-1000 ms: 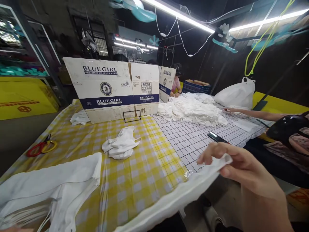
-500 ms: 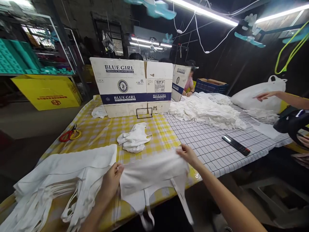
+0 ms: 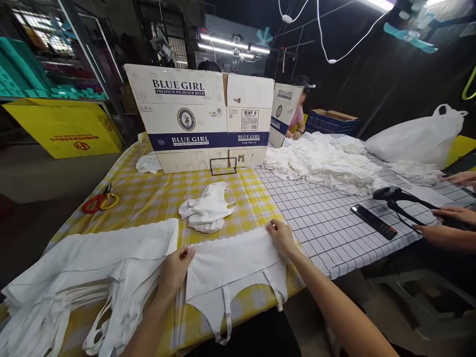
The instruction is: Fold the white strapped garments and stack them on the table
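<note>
A white strapped garment [image 3: 232, 270] lies flat on the yellow checked tablecloth [image 3: 156, 198] at the near edge, its straps hanging over the front. My left hand [image 3: 174, 267] pinches its upper left corner. My right hand [image 3: 280, 235] pinches its upper right corner. To the left lies a flat stack of the same white garments [image 3: 92, 263]. A crumpled white garment [image 3: 206, 210] sits just beyond the flat one.
An opened Blue Girl carton [image 3: 201, 119] stands behind, red and yellow scissors [image 3: 98, 201] lie at left. A heap of white garments [image 3: 323, 163], a black remote [image 3: 374, 221] and a white bag [image 3: 412, 136] are at right. Another person's hands [image 3: 449, 220] hold a black scanner [image 3: 394, 196].
My right hand brought the garment from the right edge onto the table; both hands now hold it spread flat by its upper corners. The neighbour's arm came down to the scanner.
</note>
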A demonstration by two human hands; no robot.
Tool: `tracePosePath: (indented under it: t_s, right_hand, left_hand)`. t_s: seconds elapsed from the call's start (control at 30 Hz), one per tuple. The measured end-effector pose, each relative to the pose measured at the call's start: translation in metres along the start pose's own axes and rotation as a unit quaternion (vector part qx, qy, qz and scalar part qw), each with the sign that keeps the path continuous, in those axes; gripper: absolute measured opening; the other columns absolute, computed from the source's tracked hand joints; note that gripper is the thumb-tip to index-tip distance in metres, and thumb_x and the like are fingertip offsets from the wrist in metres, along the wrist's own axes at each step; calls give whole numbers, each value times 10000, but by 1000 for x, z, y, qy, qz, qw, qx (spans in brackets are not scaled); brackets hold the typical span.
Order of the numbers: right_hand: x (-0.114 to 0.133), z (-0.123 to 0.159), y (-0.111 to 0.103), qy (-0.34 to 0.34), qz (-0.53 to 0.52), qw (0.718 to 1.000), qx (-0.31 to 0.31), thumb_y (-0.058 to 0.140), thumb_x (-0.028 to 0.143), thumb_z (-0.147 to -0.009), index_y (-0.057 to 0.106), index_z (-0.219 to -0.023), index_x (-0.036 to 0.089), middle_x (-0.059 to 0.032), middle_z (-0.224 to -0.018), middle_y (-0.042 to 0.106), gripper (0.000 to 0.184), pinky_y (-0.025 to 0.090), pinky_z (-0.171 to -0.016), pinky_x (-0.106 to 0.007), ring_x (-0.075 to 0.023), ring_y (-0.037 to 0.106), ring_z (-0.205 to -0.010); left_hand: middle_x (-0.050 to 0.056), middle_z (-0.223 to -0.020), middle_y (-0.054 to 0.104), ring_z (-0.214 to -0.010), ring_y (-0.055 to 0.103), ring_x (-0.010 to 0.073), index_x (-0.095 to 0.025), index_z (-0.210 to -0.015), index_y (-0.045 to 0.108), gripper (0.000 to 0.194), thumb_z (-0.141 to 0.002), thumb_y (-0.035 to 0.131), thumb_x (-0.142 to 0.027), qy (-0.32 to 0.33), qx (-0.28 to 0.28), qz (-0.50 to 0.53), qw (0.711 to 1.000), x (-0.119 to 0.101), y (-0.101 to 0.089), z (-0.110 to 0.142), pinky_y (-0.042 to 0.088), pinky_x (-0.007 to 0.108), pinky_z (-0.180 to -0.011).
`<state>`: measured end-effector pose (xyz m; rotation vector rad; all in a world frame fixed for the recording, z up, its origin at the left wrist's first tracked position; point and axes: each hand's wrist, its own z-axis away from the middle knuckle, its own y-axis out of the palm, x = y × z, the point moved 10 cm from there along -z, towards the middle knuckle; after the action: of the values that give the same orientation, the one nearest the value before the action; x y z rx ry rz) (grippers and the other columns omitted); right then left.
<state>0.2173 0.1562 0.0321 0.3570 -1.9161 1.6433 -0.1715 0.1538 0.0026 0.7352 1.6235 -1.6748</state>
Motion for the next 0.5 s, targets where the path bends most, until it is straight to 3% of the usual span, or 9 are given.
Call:
tracePosePath:
  t_s: [0.17,0.33,0.5]
  right_hand:
    - [3,0,4,0,52,999,-15,388,405,-867,575,-831,218,-34,-719,622,267,296,-575,-269,-178,536,-655]
    - [3,4,10,-3,99,995,-10,385,399,-891,566,-831,202,-48,-679,618,275,273,-541,-267,-178,541,-620]
    - [4,2,10,-14,127,992,-20,379,383,-903,549,-827,214,-35,-664,613,252,273,-535,-269,-182,544,-611]
  left_hand:
    - [38,-692,648,-618,589,179,-174,-782,555,299,-771,466,-459,-3,-70,-41,997,-8,-10,-1,401,236,-557]
    - [-12,-650,570,-602,577,175,-191,-1067,500,303,-798,461,-323,45,-115,-118,985,-31,-11,11,421,262,-614]
    - [61,-875,614,-813,611,210,-183,-1199,427,359,-843,400,-214,127,-152,-168,966,-39,-6,15,462,304,-725]
